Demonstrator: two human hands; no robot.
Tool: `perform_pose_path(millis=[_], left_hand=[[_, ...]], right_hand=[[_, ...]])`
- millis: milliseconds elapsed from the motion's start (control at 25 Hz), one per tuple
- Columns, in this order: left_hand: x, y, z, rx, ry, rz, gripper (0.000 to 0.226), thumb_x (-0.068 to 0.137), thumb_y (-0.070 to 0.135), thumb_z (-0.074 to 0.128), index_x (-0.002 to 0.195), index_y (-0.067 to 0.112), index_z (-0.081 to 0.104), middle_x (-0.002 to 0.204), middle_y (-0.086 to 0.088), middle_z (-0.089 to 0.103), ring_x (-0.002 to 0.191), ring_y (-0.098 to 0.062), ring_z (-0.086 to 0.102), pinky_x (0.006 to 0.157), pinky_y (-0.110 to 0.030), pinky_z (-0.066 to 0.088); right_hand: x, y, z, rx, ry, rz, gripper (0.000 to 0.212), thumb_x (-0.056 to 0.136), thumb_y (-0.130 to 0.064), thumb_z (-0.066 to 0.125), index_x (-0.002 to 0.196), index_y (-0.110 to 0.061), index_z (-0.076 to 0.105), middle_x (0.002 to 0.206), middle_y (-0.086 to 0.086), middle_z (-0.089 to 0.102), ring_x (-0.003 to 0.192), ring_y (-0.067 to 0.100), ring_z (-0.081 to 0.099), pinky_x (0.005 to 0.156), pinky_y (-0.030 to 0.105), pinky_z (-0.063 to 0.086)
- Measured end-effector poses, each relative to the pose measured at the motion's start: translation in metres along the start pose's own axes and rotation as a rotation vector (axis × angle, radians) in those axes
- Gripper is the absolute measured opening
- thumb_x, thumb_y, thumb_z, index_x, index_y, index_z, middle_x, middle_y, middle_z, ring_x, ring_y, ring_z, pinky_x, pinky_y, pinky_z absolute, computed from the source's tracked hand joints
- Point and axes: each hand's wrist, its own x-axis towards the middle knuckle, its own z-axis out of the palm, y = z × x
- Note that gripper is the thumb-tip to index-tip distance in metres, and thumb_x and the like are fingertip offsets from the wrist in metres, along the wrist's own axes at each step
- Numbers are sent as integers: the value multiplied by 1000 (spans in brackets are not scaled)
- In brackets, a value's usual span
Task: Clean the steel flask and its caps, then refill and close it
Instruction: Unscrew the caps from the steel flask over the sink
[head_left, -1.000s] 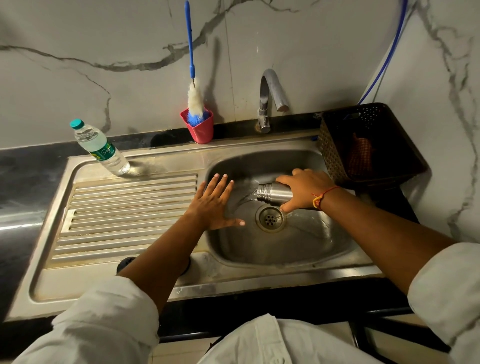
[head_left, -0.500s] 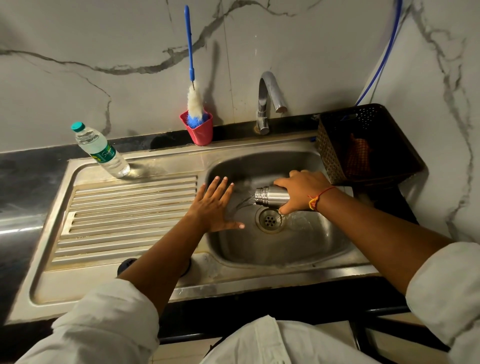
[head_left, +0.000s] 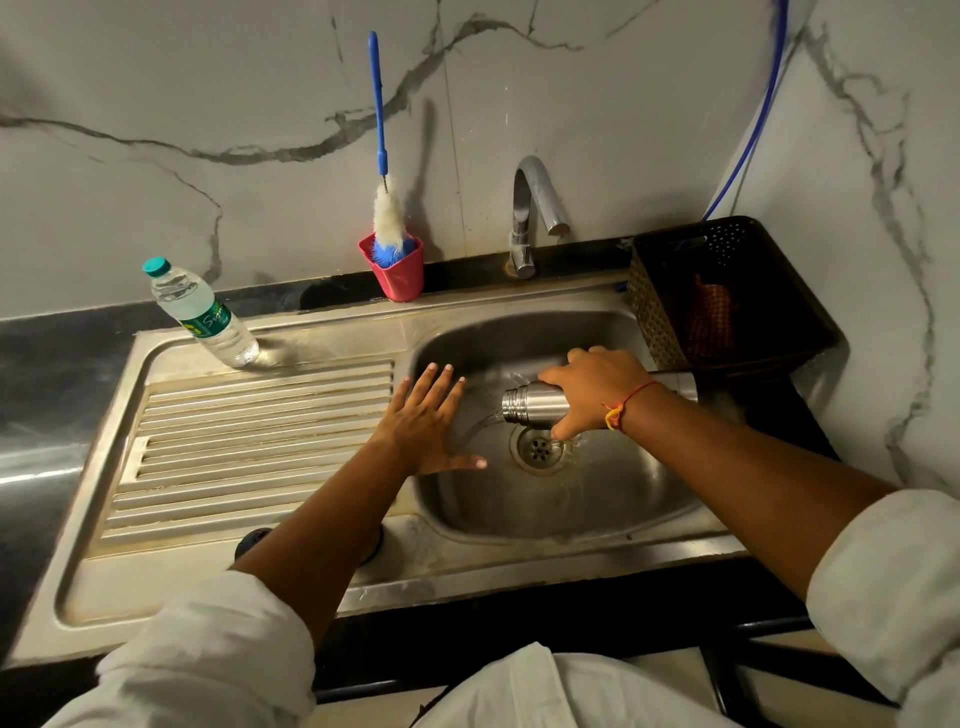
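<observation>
My right hand (head_left: 597, 389) grips the steel flask (head_left: 532, 402) and holds it on its side over the sink basin (head_left: 597, 509), its open threaded mouth pointing left. Water runs out of the mouth down toward the drain (head_left: 540, 448). My left hand (head_left: 428, 423) rests with fingers spread flat on the basin's left rim, holding nothing. A dark round cap (head_left: 254, 539) lies on the sink's front ledge, mostly hidden under my left forearm.
A plastic water bottle (head_left: 205, 314) stands at the back left of the ribbed drainboard (head_left: 260, 441). A red cup (head_left: 397, 270) holds a blue-handled bottle brush (head_left: 384, 208). The tap (head_left: 530, 213) stands behind the basin. A dark basket (head_left: 727, 296) sits at the right.
The flask has stayed tipped over the basin in my right hand, with water still pouring out. My left hand has not moved.
</observation>
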Motion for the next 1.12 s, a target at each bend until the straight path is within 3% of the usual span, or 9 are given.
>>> perform_pose_path(millis=[320, 520, 760, 920, 1040, 1120], left_hand=[[-5, -1, -3, -3, -10, 15, 142, 49, 100, 6, 163, 16, -9, 170, -11, -15, 155, -32, -17, 124, -51, -7], [-5, -2, -4, 10, -14, 29, 128, 72, 96, 34, 163, 16, -9, 169, -12, -16, 155, -32, -18, 125, -52, -7], [-6, -6, -4, 2, 1, 36, 126, 75, 94, 38, 163, 16, -8, 169, -11, -17, 155, -32, -19, 124, -51, -9], [-5, -8, -4, 10, 14, 47, 128, 71, 97, 31, 163, 17, -7, 170, -11, -15, 155, -32, -18, 123, -51, -10], [-5, -11, -6, 16, 18, 50, 137, 55, 100, 11, 163, 17, -7, 170, -11, -15, 155, -31, -18, 123, -50, -12], [-5, -12, -7, 19, 30, 59, 136, 57, 101, 12, 163, 17, -7, 170, -10, -14, 155, -32, -18, 123, -50, -12]], right_hand=[[-4, -10, -11, -54, -34, 4, 77, 60, -71, 66, 129, -39, 50, 112, 5, 57, 102, 27, 57, 75, 35, 48], [-4, -16, -20, -106, -56, -7, 74, 62, -70, 67, 127, -37, 52, 112, 5, 56, 102, 27, 56, 74, 34, 48], [-2, -23, -33, -161, -73, 19, 72, 62, -69, 70, 124, -36, 55, 111, 6, 57, 102, 27, 57, 78, 37, 50], [-4, -26, -42, -185, -87, 39, 72, 61, -71, 70, 122, -34, 56, 110, 6, 58, 101, 27, 57, 79, 37, 51], [-6, -29, -48, -198, -83, 59, 73, 62, -72, 70, 123, -34, 55, 111, 6, 58, 102, 27, 57, 80, 38, 51], [-7, -32, -52, -200, -90, 72, 75, 63, -72, 70, 125, -34, 54, 114, 7, 57, 104, 28, 57, 81, 39, 51]])
